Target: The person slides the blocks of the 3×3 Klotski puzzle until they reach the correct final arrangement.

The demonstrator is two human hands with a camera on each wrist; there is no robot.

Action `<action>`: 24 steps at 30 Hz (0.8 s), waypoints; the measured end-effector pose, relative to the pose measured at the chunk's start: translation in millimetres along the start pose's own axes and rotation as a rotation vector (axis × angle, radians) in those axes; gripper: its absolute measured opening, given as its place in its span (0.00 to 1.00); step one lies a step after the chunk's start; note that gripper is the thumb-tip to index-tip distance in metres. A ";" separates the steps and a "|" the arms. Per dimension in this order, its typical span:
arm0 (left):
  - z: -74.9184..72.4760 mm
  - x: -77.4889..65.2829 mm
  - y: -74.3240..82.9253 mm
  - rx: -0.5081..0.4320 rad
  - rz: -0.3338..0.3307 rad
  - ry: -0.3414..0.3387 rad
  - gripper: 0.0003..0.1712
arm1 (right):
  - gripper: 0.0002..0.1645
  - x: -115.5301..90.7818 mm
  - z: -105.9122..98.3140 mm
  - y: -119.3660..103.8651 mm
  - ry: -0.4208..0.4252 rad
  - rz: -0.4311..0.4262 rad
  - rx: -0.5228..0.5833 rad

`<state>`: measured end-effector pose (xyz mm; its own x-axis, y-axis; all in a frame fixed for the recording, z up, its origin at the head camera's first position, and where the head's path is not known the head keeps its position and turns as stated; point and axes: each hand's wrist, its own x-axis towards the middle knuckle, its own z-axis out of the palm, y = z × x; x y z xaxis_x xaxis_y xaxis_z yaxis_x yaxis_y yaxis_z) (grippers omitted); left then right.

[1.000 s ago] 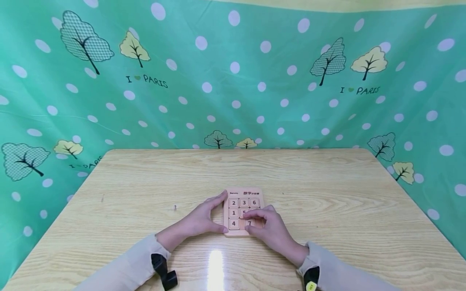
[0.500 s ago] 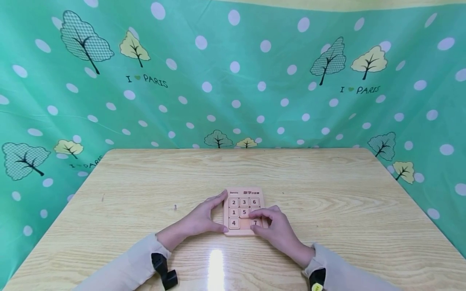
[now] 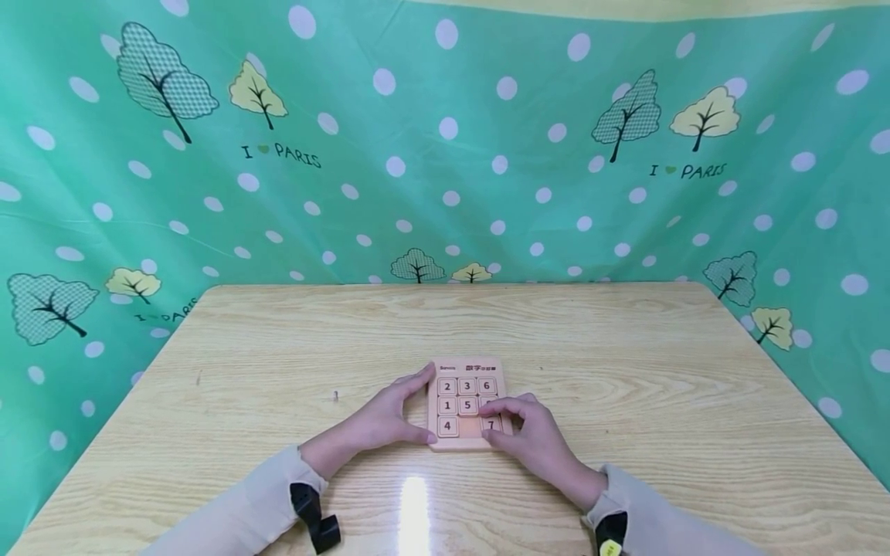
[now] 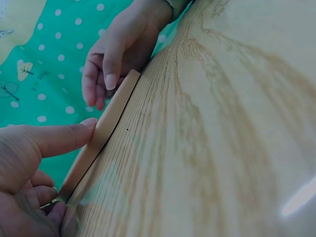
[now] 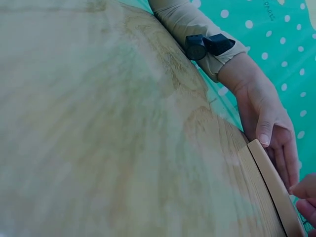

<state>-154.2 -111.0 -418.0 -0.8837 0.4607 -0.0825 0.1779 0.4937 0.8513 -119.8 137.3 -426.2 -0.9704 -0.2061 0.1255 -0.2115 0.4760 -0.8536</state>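
A pink wooden number slide puzzle (image 3: 432, 405) lies flat on the table, its numbered square tiles in three rows. My left hand (image 3: 389, 418) holds the puzzle's left side, fingers at the upper corner and thumb near the lower one. In the left wrist view, the thumb presses the edge of the puzzle (image 4: 104, 131). My right hand (image 3: 534, 439) pinches the number 7 tile (image 3: 491, 425) with thumb and index finger in the bottom right place. A bare slot lies between it and the 4 tile (image 3: 448, 426). That hand partly covers the tile above 7.
The light wood-grain table (image 3: 299, 340) spreads around the puzzle. Behind it hangs a green dotted cloth (image 3: 445, 154) with printed trees. A black wrist camera (image 3: 315, 519) is strapped to the left sleeve. A light reflection shines near the table's front.
My right hand has slid the 7 tile rightward, from the bottom row's middle to its right end, baring the slot beside the 4. My left hand has stayed in place.
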 end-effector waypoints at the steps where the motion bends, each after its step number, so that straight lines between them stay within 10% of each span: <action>1: 0.1 -0.1 -0.2 0.002 0.003 0.000 0.60 | 0.16 0.1 -0.2 0.0 -0.007 -0.003 0.010; 24: -1.8 -2.3 -1.0 0.008 0.056 -0.011 0.59 | 0.16 12.9 26.1 -26.3 -0.181 -0.137 0.047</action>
<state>-153.2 -113.9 -417.8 -0.8673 0.4960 -0.0408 0.2305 0.4728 0.8505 -123.8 99.8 -415.3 -0.8956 -0.4177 0.1529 -0.3301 0.3938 -0.8579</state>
